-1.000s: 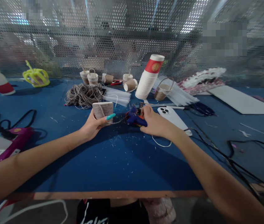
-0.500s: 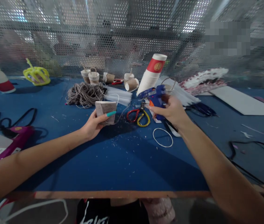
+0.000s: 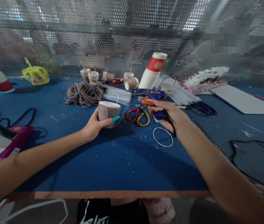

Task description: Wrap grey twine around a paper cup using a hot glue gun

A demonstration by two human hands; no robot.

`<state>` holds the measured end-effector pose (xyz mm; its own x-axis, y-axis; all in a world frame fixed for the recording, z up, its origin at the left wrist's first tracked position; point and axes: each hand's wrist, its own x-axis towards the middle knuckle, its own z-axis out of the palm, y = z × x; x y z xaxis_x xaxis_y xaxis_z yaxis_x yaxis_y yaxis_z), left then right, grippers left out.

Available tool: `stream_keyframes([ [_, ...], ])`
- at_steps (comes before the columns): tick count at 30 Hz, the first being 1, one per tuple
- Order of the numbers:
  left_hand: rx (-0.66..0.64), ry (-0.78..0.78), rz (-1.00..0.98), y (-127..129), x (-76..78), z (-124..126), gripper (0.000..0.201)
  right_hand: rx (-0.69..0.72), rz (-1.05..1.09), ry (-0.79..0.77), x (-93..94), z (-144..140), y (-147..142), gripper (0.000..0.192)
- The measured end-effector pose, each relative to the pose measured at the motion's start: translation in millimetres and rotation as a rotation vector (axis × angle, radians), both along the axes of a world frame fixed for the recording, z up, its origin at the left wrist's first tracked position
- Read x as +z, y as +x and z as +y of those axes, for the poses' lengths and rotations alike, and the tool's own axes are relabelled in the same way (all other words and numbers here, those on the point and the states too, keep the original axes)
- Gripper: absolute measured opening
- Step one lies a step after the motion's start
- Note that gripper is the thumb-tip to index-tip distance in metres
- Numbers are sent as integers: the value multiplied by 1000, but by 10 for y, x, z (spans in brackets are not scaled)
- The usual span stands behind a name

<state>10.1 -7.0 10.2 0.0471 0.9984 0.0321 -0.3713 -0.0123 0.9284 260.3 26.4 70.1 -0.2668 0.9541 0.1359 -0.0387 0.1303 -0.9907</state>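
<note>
the left hand [image 3: 94,126] holds the twine-wrapped cup [image 3: 108,112] above the blue counter [image 3: 113,161], its grip closed around the side of the cup with the thumb in front; compared with half a second ago the cup is tipped more toward the camera, so its white rim shows as an oval on top. the right hand [image 3: 172,115] has its grip closed on the handle of the blue glue gun [image 3: 151,97]. one second ago this hand was down on the counter, on top of the gun; half a second ago the gun was lifted with the nozzle pointing up and to the left; now the gun lies nearly level in the air, with the nozzle pointing left toward the cup but apart from it. the red and yellow scissors [image 3: 138,115] lie on the counter between the two hands, and the white ring [image 3: 162,137] lies under the right wrist, both in the same place as before. the bundle of twine [image 3: 83,93] lies behind the cup.
</note>
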Motion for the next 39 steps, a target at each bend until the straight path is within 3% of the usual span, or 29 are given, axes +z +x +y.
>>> stream_keyframes([
  [5, -5, 40, 47, -3, -62, 24, 66, 129, 119, -77, 85, -112, -29, 30],
  [9, 0, 85, 107, -10, -75, 19, 67, 228, 113, -25, 123, -266, -127, 35],
  [18, 24, 114, 129, -3, -35, 2, 67, 76, -247, 144, 74, -420, -243, 33],
  [27, 14, 105, 127, -3, -18, -13, 65, 129, -286, 110, 55, -414, -262, 30],
  [39, 6, 122, 138, -1, -21, 3, 64, 150, -320, 175, -1, -367, -244, 35],
])
